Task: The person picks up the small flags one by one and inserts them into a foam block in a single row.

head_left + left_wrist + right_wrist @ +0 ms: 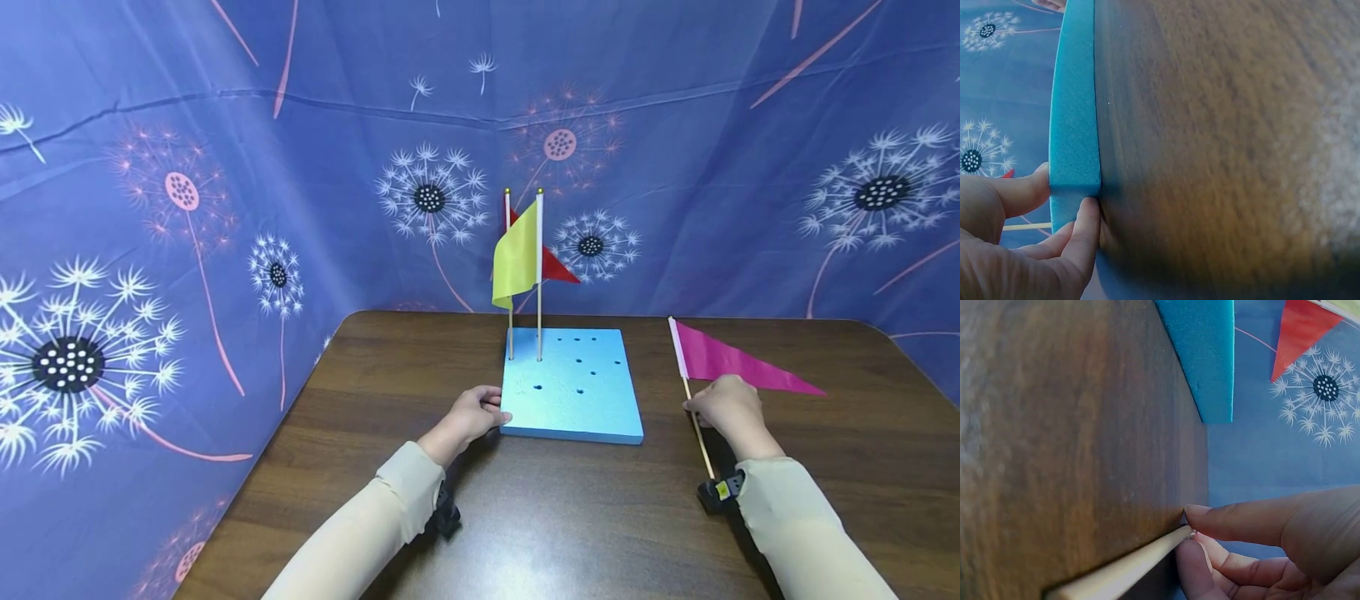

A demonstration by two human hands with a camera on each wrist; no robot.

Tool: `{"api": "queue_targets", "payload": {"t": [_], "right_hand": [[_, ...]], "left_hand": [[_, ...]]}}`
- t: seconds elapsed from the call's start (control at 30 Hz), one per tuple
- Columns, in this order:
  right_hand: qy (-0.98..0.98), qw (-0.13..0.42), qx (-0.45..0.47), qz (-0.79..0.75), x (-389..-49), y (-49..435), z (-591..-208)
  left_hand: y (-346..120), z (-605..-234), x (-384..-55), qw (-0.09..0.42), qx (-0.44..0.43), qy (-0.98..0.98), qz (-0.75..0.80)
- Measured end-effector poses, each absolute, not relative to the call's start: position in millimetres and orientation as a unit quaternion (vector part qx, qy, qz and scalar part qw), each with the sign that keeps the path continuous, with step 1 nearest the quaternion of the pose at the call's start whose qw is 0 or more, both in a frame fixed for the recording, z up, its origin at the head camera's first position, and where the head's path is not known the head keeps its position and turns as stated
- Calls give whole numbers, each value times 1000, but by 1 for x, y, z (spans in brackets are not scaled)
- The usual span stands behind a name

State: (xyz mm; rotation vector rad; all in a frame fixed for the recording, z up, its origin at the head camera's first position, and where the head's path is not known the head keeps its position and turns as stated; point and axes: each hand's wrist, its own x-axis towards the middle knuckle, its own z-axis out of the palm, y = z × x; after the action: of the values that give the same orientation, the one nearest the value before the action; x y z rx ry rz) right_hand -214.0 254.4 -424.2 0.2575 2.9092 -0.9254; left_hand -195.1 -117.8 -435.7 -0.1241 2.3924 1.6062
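A flat blue board [562, 414] with several small holes lies on the table. My left hand [472, 415] grips the board's front left corner, thumb at the top edge and fingertips [1088, 209] against the side. To the right of the board, my right hand [729, 410] pinches the wooden stick of a magenta triangular flag [738, 362]. That stick [1141, 562] runs low along the tabletop in the right wrist view. A yellow flag [517, 262] and, partly hidden by it, a red flag [557, 267] stand upright in holes at the board's back left.
The brown wooden table [570, 517] meets a blue dandelion-print cloth [675, 208] at its back and left. A small black device [446, 510] sits at the left wrist, another black device [712, 497] at the right wrist.
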Motion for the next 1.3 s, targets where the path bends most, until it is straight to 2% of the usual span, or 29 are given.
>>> {"api": "queue_targets", "payload": {"t": [0.37, 0.6, 0.83, 1.3], "right_hand": [[954, 18, 94, -284, -212, 253, -421], [957, 27, 91, -274, -213, 254, -419], [939, 52, 97, -326, -213, 255, -420], [870, 59, 131, -472, -210, 261, -427]], "left_hand": [[-116, -436, -195, 129, -38, 825, 550], [-116, -434, -193, 135, -44, 824, 548], [-116, -437, -193, 124, -38, 825, 551], [-118, -436, -193, 131, -38, 830, 541]]}}
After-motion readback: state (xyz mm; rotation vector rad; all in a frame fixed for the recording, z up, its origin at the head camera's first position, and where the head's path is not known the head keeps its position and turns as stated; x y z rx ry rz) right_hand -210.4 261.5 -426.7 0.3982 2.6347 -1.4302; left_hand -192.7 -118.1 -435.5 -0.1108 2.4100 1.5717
